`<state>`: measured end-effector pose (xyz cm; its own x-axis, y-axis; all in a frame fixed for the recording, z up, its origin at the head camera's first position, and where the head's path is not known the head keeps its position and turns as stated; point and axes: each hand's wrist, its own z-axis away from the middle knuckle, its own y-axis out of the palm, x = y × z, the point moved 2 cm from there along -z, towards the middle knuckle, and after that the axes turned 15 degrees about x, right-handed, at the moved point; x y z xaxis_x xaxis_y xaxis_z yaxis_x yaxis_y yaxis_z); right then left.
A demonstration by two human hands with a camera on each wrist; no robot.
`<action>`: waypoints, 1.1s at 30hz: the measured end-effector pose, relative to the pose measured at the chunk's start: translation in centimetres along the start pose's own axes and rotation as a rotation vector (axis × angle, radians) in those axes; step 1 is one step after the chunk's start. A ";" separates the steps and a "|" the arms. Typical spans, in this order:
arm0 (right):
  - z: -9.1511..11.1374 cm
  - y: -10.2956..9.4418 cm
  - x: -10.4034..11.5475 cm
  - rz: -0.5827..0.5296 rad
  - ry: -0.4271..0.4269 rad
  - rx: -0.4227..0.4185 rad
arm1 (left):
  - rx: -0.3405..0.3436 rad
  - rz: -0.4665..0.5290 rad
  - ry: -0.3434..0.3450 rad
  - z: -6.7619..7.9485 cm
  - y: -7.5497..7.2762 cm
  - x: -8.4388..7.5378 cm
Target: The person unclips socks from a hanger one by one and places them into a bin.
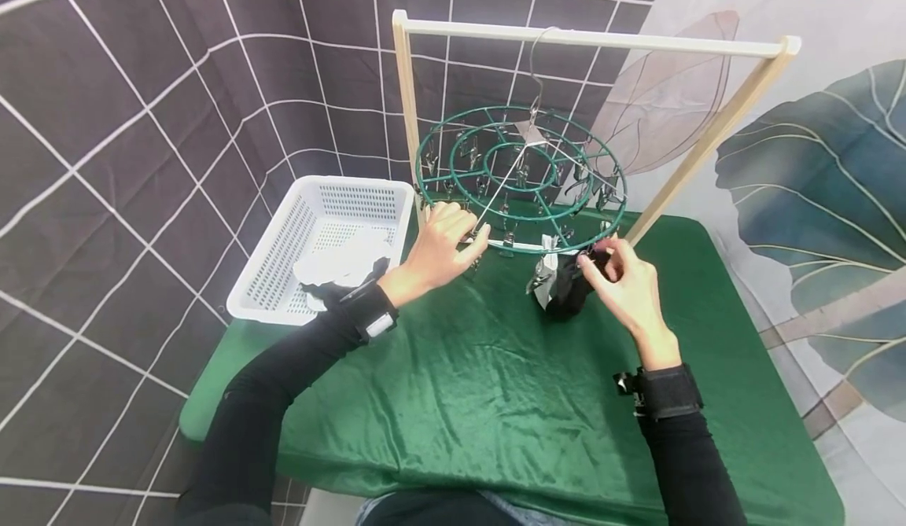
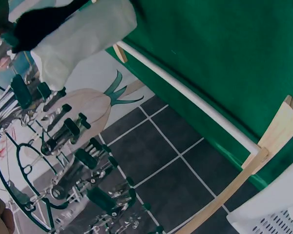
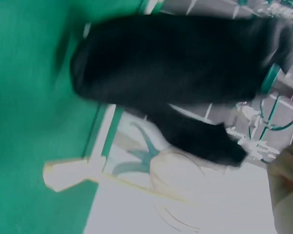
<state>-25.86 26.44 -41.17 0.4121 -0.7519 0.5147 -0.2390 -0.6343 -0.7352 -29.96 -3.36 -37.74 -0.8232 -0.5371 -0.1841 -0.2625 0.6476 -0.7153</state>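
A round green clip hanger [image 1: 439, 137] hangs by its hook, its rings carrying many small clips. My left hand [image 1: 435, 251] grips its near left rim, thumb stretched toward the right. On the near right side, my right hand [image 1: 630, 286] pinches the top of a black sock [image 1: 566, 288] at the rim. In the right wrist view the sock [image 3: 171, 58] spreads broad and dark, with a green clip [image 3: 270, 79] at its end. A white and grey sock [image 1: 545, 274] hangs beside it; the left wrist view shows this white sock [image 2: 88, 39] close to the clips.
A wooden stand with a white top bar [image 1: 602, 38] holds the hanger over a green-covered table [image 1: 481, 400]. At the left stands a white perforated basket [image 1: 265, 274], with white and dark cloth items [image 1: 343, 263] in it. A tiled backdrop rises behind.
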 end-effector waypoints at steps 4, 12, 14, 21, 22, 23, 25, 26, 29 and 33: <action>-0.4 0.4 0.1 0.036 -0.073 0.137 | -0.026 0.004 0.031 -0.2 -0.3 0.1; -0.2 1.4 1.2 -0.055 -0.213 0.044 | -0.116 -0.001 0.070 -0.2 -0.5 0.3; -0.2 1.5 1.6 -0.073 -0.220 0.046 | -0.160 -0.018 0.078 -0.1 -0.4 0.2; 0.1 1.5 2.4 -0.090 -0.191 0.076 | -0.171 -0.266 0.305 -0.3 0.1 -2.7; 0.2 1.5 2.4 -0.096 -0.186 0.077 | -0.146 -0.304 0.331 -0.5 0.2 -3.3; 0.2 1.5 2.5 -0.098 -0.182 0.078 | -0.120 -0.331 0.342 -0.5 0.4 -4.0; 0.2 1.5 2.6 -0.099 -0.182 0.078 | -0.061 -0.370 0.323 -0.7 1.0 -5.1; 0.2 1.5 2.6 -0.097 -0.185 0.076 | -0.031 -0.380 0.296 -0.8 1.3 -5.5; 0.3 1.3 2.8 -0.081 -0.194 0.066 | 0.039 -0.368 0.179 -1.0 2.1 -6.5; 0.6 0.8 2.9 -0.063 -0.173 0.069 | 0.063 -0.327 0.067 -1.1 2.6 -6.8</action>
<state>-24.30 23.85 -40.54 0.5707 -0.6650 0.4817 -0.1493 -0.6609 -0.7355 -25.57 2.60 -37.61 -0.7323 -0.6728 0.1054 -0.4885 0.4112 -0.7696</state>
